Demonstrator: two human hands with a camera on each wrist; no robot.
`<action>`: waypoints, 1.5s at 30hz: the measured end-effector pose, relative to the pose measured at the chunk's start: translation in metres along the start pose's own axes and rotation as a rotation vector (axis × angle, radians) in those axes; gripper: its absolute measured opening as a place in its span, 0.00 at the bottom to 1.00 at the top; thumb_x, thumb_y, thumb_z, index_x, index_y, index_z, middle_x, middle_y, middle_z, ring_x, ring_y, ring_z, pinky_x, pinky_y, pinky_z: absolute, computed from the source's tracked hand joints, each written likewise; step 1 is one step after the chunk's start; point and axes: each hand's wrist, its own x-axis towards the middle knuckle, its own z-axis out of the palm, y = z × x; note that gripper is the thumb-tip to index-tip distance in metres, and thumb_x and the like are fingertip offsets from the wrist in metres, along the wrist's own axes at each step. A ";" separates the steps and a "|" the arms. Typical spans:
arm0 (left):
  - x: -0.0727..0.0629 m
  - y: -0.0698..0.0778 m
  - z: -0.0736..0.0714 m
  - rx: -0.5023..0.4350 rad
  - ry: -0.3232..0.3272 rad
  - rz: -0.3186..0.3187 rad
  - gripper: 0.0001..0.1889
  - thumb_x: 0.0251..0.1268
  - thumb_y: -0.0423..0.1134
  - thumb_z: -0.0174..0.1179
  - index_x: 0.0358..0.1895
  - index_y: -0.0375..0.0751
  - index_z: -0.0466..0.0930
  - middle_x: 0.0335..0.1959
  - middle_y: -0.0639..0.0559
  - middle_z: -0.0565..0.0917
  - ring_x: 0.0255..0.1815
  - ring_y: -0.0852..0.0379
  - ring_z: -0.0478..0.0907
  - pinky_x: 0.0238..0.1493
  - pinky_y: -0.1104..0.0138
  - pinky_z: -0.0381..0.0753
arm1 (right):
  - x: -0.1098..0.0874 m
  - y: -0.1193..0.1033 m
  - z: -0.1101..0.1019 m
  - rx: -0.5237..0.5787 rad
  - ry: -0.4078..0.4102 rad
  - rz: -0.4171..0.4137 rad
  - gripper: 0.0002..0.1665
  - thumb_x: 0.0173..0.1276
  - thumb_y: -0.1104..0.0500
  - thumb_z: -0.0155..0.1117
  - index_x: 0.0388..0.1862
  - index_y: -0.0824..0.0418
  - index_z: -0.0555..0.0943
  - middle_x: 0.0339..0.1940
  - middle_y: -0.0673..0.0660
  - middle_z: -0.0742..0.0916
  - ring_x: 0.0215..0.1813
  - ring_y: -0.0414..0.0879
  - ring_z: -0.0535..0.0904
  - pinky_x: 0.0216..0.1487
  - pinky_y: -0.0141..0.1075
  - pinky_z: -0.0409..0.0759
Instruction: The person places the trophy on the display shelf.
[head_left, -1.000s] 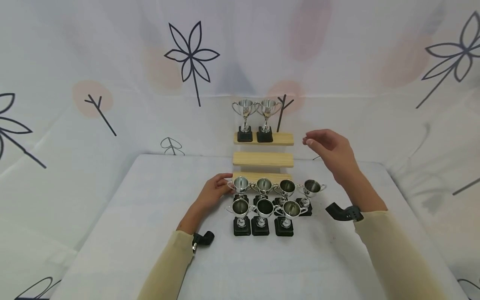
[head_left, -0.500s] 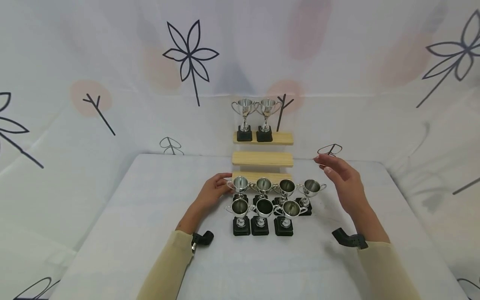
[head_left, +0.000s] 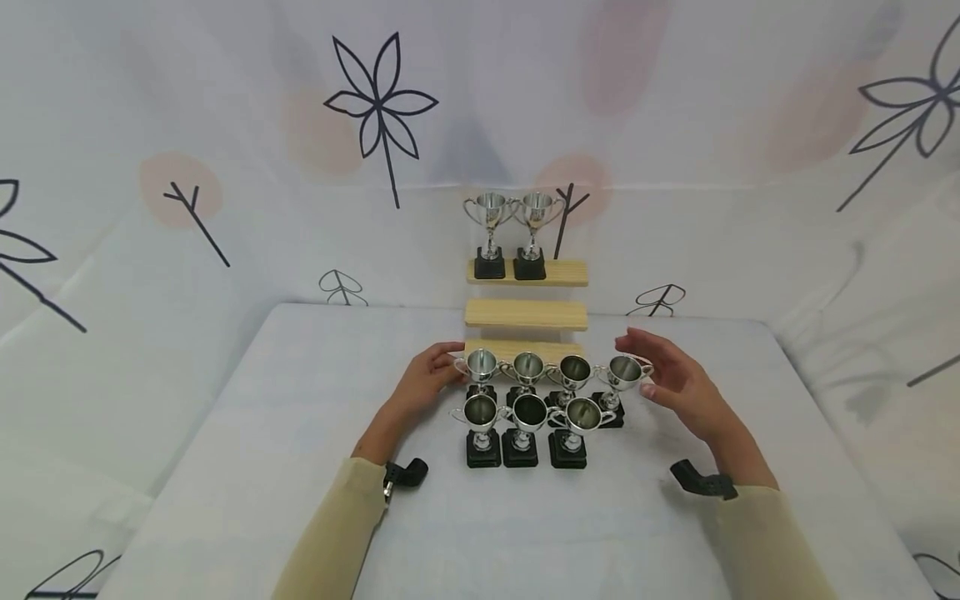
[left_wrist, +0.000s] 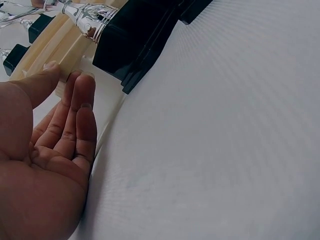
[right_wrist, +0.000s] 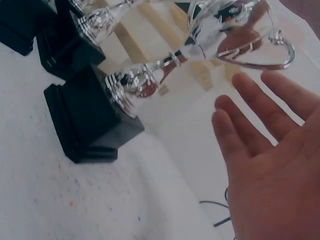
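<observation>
In the head view a small wooden three-tier shelf point(head_left: 527, 314) stands at the back of the table. My left hand point(head_left: 425, 385) is at its lower left end; the left wrist view shows thumb and fingertips pinching the lowest board point(left_wrist: 75, 52). Two silver trophy cups point(head_left: 491, 242) with black bases stand on the top board. Several more stand in two rows in front of the shelf, including a front-row trophy cup point(head_left: 567, 447). My right hand point(head_left: 684, 387) is beside the rightmost back-row trophy cup point(right_wrist: 95, 115), its fingers spread around the handle side without a visible grip.
A white cloth covers the table point(head_left: 360, 533). A white backdrop point(head_left: 247, 100) printed with dark flowers rises behind the shelf. The trophies stand close together, handles nearly touching or overlapping in view. The middle board point(head_left: 527, 313) carries no trophy.
My right hand has come down from beside the top board, first away to the right, then in toward the rightmost trophy cup. My left hand has stayed at the shelf.
</observation>
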 end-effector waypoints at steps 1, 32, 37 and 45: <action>0.000 0.000 0.000 0.002 0.000 -0.001 0.25 0.79 0.36 0.63 0.74 0.39 0.73 0.46 0.44 0.89 0.45 0.54 0.88 0.53 0.66 0.81 | -0.001 0.001 -0.001 -0.018 -0.017 0.023 0.50 0.64 0.84 0.57 0.85 0.70 0.55 0.78 0.72 0.70 0.79 0.49 0.67 0.71 0.32 0.67; 0.001 -0.003 0.001 -0.026 0.005 0.007 0.26 0.77 0.34 0.64 0.74 0.38 0.73 0.45 0.44 0.88 0.44 0.56 0.87 0.52 0.66 0.80 | -0.008 0.022 0.014 -0.159 0.086 0.228 0.25 0.66 0.74 0.73 0.61 0.69 0.81 0.54 0.40 0.88 0.57 0.32 0.85 0.59 0.25 0.79; 0.000 -0.001 0.001 -0.023 0.004 0.009 0.26 0.77 0.35 0.64 0.74 0.37 0.72 0.45 0.44 0.88 0.45 0.55 0.87 0.52 0.66 0.80 | -0.007 0.022 0.013 -0.152 0.078 0.228 0.22 0.67 0.74 0.72 0.60 0.72 0.81 0.52 0.41 0.89 0.57 0.33 0.85 0.59 0.25 0.79; -0.001 -0.002 0.001 -0.032 0.003 0.012 0.26 0.77 0.35 0.64 0.74 0.37 0.73 0.44 0.44 0.88 0.44 0.57 0.87 0.51 0.67 0.80 | -0.005 0.021 0.017 -0.154 0.075 0.222 0.20 0.67 0.74 0.73 0.57 0.72 0.82 0.51 0.42 0.90 0.55 0.34 0.86 0.58 0.26 0.80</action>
